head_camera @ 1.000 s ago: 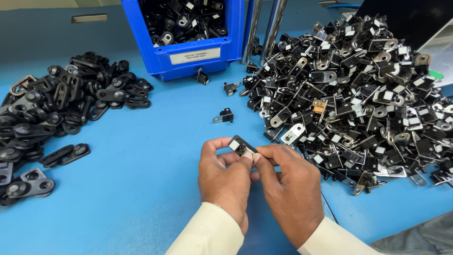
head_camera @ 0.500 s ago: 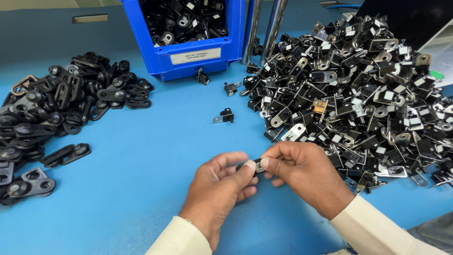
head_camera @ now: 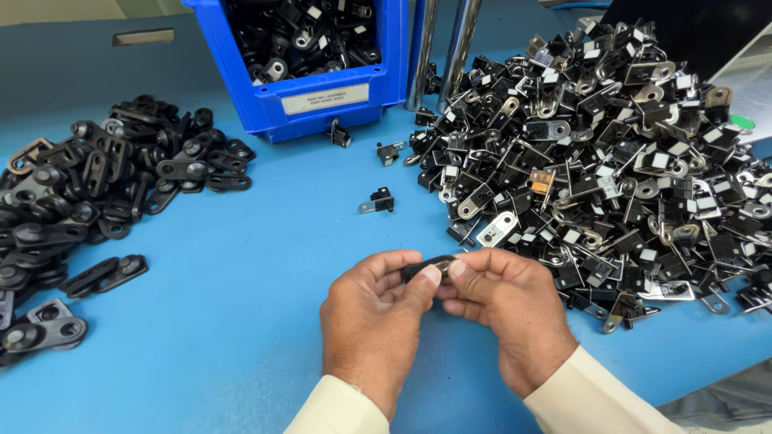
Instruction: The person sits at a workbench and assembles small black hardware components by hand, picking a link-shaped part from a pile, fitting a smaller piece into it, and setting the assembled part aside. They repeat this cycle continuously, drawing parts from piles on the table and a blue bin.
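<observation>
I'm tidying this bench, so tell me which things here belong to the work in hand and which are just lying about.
In hand:
- small black part, pinched between left hand and right hand
- big heap of black and silver parts, beside the right hand
- pile of black parts on the left
- blue bin of parts

Lying about:
- stray part on the blue table
- two metal posts

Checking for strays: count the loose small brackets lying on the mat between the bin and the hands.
3: one against the bin, one right of it, one nearer the hands. Others may hide beside the big pile.
</observation>
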